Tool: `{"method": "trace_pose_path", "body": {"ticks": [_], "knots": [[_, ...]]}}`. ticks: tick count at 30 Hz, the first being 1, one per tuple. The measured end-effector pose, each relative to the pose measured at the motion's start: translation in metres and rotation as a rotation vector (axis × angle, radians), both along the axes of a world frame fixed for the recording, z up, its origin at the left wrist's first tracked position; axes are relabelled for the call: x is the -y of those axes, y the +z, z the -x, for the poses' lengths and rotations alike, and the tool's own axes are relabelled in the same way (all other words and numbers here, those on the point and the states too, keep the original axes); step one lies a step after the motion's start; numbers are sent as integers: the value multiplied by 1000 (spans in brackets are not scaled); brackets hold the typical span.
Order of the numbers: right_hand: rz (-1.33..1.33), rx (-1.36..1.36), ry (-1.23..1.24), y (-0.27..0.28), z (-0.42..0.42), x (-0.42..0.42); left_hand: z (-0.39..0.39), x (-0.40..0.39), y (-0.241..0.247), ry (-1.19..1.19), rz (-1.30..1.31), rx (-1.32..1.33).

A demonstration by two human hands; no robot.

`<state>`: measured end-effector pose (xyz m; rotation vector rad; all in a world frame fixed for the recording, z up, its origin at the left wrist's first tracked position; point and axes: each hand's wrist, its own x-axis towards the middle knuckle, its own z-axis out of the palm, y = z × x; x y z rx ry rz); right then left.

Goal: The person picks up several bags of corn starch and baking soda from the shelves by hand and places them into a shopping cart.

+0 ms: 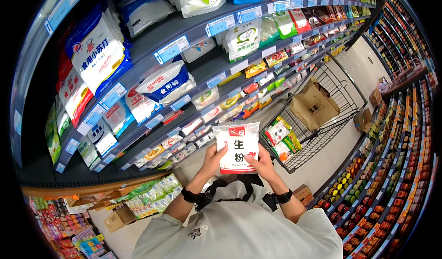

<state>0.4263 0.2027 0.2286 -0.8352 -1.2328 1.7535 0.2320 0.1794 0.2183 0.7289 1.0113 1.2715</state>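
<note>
A clear plastic bag of white starch powder (238, 141), with red and black printing, is held upright in front of my chest. My left hand (213, 158) grips its left edge with the thumb across the front. On the opposite edge my right hand (261, 162) holds it the same way, thumb on the lower right of the print. The fingers behind the bag are hidden. Just right of the bag stands a wire shopping cart (331, 120). Inside are a brown paper bag (307, 107) and several colourful food packets (281, 138).
A tiered shelf (207, 69) of bagged powders and seasonings runs along the left and front. Shelves of jars (366, 196) line the right side. Cardboard boxes (119, 219) and stacked green-and-white packs (155, 196) are at lower left; another box (303, 194) lies on the floor at right.
</note>
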Motion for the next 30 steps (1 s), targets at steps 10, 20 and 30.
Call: {"method": "trace_pose_path", "body": {"ticks": [10,20,30], "knots": [[38,-23,-38,4,-20,-6,-17,-13,-2,6,-8,-214],[95,-68,-54,-6,-42,-20,-39,-39,0,124,5,-271],[137,-85,-46,-10,-75,-48,-64,-76,-12,139,12,-270]]}}
